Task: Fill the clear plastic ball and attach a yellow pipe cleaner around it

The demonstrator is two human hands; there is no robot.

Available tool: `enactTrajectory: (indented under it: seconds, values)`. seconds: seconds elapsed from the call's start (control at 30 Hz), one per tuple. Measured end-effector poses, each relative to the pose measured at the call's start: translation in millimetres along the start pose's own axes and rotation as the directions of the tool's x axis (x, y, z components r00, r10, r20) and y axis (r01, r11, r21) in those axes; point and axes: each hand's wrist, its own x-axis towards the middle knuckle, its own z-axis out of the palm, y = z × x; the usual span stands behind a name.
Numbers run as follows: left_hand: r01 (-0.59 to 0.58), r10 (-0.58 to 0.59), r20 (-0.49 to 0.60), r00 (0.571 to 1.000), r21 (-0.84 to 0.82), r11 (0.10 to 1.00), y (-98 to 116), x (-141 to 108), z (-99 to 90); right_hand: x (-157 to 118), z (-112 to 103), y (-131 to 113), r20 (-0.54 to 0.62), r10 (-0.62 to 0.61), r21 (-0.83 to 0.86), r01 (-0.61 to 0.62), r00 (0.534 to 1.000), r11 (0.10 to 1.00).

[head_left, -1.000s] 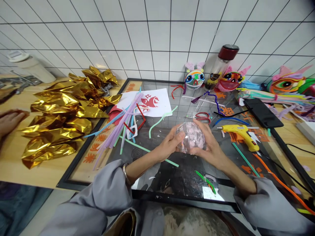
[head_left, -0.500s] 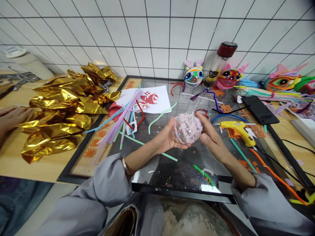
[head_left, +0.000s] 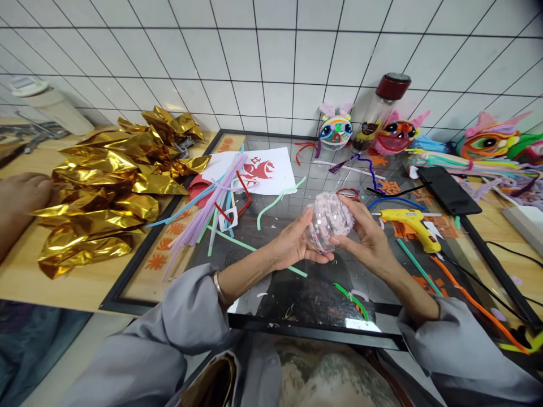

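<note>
Between my hands, above the dark glass board, is a clear plastic ball [head_left: 330, 221] with pale pink fuzzy strips showing in or on it; I cannot tell which. My left hand [head_left: 299, 242] cups it from the left and below, thumb on its side. On the right, my right hand [head_left: 363, 230] grips the ball with thumb low in front and fingers behind. Beyond the fingers lies a red-handled pair of scissors, as it seems [head_left: 348, 194]. A yellow hot glue gun [head_left: 410, 226] rests to the right of my right hand.
Gold foil [head_left: 114, 181] is heaped at the left, near another person's hand [head_left: 25, 206]. Pipe cleaners [head_left: 207, 209] lie beside white paper [head_left: 271, 169]. Decorated animal-face balls [head_left: 335, 129] and a bottle [head_left: 379, 113] stand along the wall. A phone [head_left: 449, 189] lies right.
The ball has turned and shifted slightly right in my hands. My right thumb has moved lower across its front. At the left, the other person's hand has moved slightly.
</note>
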Motion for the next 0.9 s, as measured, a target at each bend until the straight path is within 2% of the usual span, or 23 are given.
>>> enactTrajectory:
  seconds: [0.23,0.37,0.47,0.57,0.67,0.77,0.83,0.9]
  values:
    - [-0.064,0.063,0.017,0.998,0.062,0.996,6.1,1.2,-1.9,3.9,2.7,-9.9,-0.077,0.120,0.133,-0.109,0.990,0.985]
    - [-0.132,0.138,-0.041,0.990,0.118,0.984,4.0,-0.3,-2.9,3.3,0.7,-10.2,-0.036,0.144,0.228,-0.132,0.989,0.965]
    - [-0.218,0.243,-0.099,0.965,0.210,0.953,1.2,-1.2,-2.9,1.8,-2.7,-12.7,0.051,0.158,0.317,-0.166,0.986,0.934]
    - [-0.337,0.391,-0.094,0.916,0.350,0.874,-1.5,-1.0,-2.9,0.1,-3.5,-16.0,0.125,0.176,0.428,-0.213,0.976,0.878]
    - [-0.350,0.416,-0.035,0.909,0.480,0.804,-4.1,-2.5,-1.7,-2.2,2.1,-18.2,0.045,0.210,0.520,-0.202,0.977,0.830]
    - [-0.366,0.450,0.028,0.893,0.625,0.689,-6.3,-7.3,1.5,-5.2,11.4,-21.4,-0.072,0.263,0.471,-0.200,0.962,0.859]
    - [-0.379,0.489,0.048,0.871,0.699,0.606,-7.4,-11.1,4.1,-7.5,15.9,-23.7,-0.067,0.281,0.460,-0.220,0.957,0.860]
    - [-0.397,0.498,0.064,0.865,0.695,0.600,-8.0,-14.2,6.8,-9.7,17.8,-24.3,-0.037,0.265,0.465,-0.218,0.964,0.858]
